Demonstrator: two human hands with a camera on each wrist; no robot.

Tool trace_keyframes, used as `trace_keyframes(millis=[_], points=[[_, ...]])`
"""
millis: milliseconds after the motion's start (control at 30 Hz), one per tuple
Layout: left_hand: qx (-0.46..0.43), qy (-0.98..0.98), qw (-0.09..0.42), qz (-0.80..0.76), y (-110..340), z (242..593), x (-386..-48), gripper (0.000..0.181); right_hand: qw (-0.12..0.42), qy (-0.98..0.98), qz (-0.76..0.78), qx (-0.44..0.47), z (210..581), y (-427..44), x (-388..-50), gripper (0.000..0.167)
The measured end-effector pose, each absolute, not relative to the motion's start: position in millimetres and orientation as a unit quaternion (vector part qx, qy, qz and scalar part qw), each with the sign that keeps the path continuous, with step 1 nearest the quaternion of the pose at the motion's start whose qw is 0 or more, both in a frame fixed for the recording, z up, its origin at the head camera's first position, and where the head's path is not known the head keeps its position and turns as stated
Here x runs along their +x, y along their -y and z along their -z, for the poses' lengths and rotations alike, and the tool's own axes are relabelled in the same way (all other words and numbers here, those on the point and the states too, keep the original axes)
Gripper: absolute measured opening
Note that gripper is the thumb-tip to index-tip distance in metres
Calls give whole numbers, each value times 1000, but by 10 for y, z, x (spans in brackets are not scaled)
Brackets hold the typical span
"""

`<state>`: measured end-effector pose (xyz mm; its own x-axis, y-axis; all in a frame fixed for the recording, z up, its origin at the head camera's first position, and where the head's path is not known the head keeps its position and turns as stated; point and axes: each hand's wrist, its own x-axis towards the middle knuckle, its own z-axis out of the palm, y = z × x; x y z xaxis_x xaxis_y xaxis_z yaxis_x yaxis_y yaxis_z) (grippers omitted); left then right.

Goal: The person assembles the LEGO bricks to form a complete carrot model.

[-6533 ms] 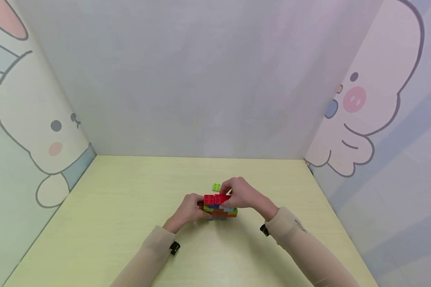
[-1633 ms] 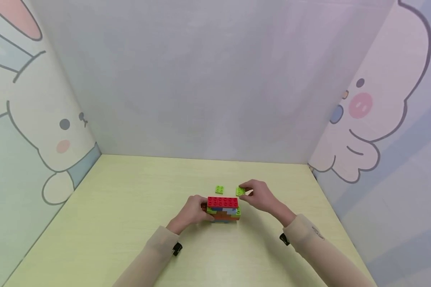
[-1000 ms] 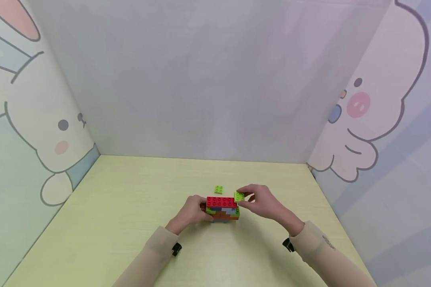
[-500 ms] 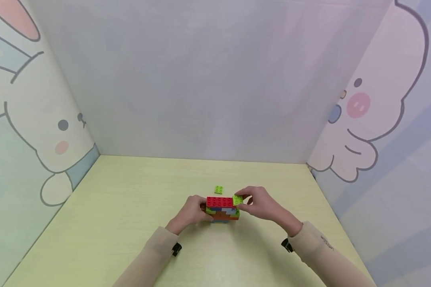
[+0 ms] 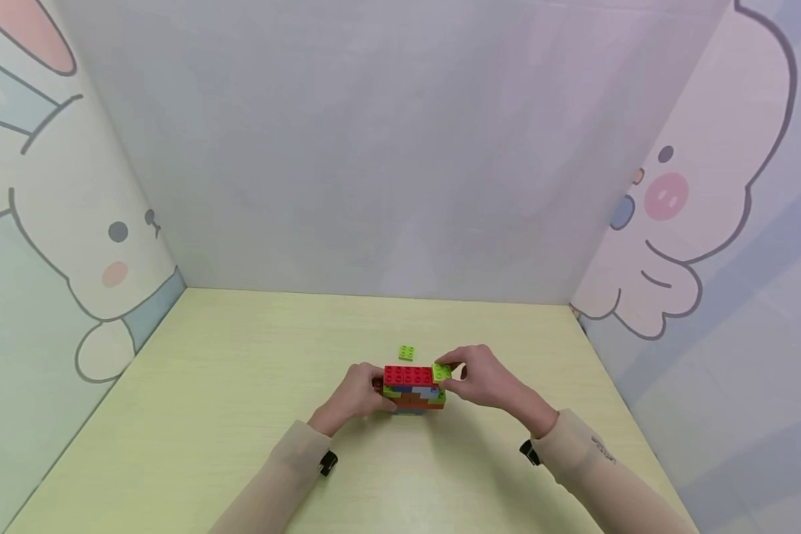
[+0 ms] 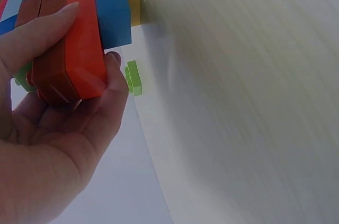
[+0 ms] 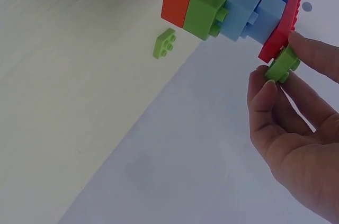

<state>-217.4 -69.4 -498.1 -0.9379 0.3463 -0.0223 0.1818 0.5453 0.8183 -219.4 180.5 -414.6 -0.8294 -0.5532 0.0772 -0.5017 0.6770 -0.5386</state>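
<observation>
A stack of toy building bricks [image 5: 410, 399] in orange, brown, green and blue stands in the middle of the table, topped by red plates [image 5: 407, 376]. My left hand [image 5: 355, 393] grips its left end, thumb in front and fingers behind, as the left wrist view shows around the orange brick [image 6: 85, 49]. At the top right end, my right hand [image 5: 483, 378] pinches a small lime green plate [image 5: 441, 372] between thumb and fingers. In the right wrist view this green plate [image 7: 282, 65] touches the end of the red plate [image 7: 283, 28]; whether it is pressed fully down I cannot tell.
Another lime green plate [image 5: 406, 353] lies on the pale wooden table [image 5: 274, 334] just behind the stack. Grey panels [image 5: 374, 148] close off the back, with cartoon-printed walls at both sides.
Earlier my right hand let go of the red plate and picked the green plate off the table behind. It has brought it onto the stack's right end; my left hand keeps its grip.
</observation>
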Motion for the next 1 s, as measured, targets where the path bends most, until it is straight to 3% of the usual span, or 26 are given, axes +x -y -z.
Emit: trace_keyframes(millis=[1000], points=[[164,-873,84,-451,701,4993,-2178,39,55,-917,281,-278,4183,-1789,-2218,29]])
